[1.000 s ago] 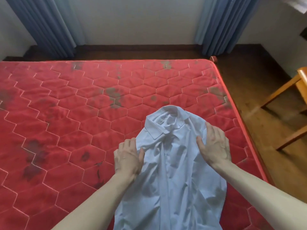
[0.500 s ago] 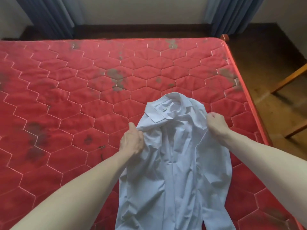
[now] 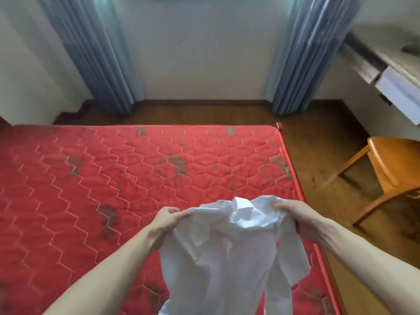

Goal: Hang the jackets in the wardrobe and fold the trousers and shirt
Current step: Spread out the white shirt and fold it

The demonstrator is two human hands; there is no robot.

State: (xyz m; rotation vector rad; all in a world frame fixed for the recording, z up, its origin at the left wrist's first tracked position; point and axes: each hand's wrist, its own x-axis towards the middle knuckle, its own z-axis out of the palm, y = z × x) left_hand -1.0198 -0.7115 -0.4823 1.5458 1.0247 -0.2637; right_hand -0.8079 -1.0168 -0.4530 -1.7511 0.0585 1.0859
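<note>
A white collared shirt (image 3: 229, 251) hangs in the air over the near right part of the red quilted mattress (image 3: 113, 183). My left hand (image 3: 169, 220) pinches its left shoulder and my right hand (image 3: 295, 215) grips its right shoulder. The collar stands up between the two hands. The body and a sleeve drop down toward the bottom of the frame. No jackets or trousers are in view.
A wooden chair (image 3: 391, 171) stands on the brown floor right of the bed. A desk with a white drawer (image 3: 400, 94) runs along the right wall. Blue curtains (image 3: 297, 53) hang at both sides of the far wall.
Both hands closed on the shirt's shoulders and lifted it off the mattress, where it lay flat before. My view has tilted up, showing more of the wall and curtains.
</note>
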